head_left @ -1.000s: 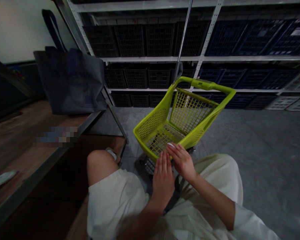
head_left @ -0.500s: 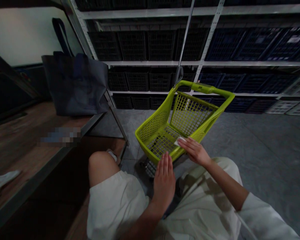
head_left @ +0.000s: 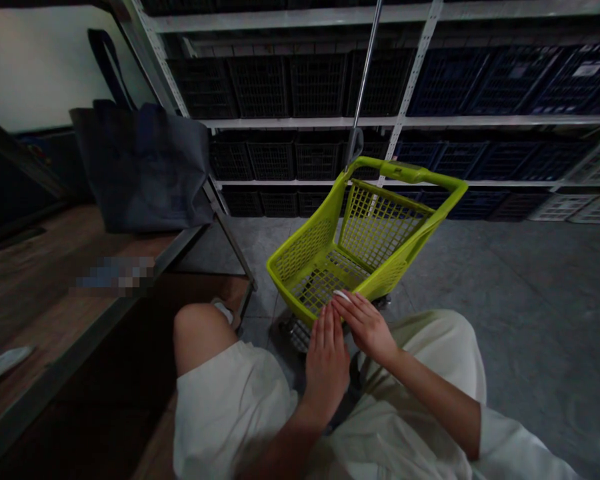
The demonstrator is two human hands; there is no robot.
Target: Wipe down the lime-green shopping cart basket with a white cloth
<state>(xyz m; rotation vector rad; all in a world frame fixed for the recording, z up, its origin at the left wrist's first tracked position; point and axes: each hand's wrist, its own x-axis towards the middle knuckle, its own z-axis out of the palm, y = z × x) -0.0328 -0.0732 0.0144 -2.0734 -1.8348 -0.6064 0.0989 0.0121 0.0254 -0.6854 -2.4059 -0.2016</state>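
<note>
A yellow-green plastic shopping cart (head_left: 307, 248) with mesh sides stands before my knees in the head view. My left hand (head_left: 327, 357) lies with straight fingers on the cart's near rim and holds nothing that I can see. Close beside it, my right hand (head_left: 367, 327) presses a small white wipe (head_left: 342, 295) against the same rim. Most of the wipe is hidden under the fingers. The two hands' fingertips nearly touch. The cart's handle (head_left: 405, 173) is at its far end.
To my left stands a wooden-topped bench (head_left: 45, 267) with a grey tote bag (head_left: 145, 173) and a white cloth (head_left: 3, 365) on it. Shelves (head_left: 300, 123) with rows of dark crates (head_left: 260, 87) line the back. A metal pole (head_left: 367, 67) rises from the cart's corner.
My right hand has slid the wipe left and nearer along the rim, right up to my left hand. The left hand has stayed in place on the rim.
</note>
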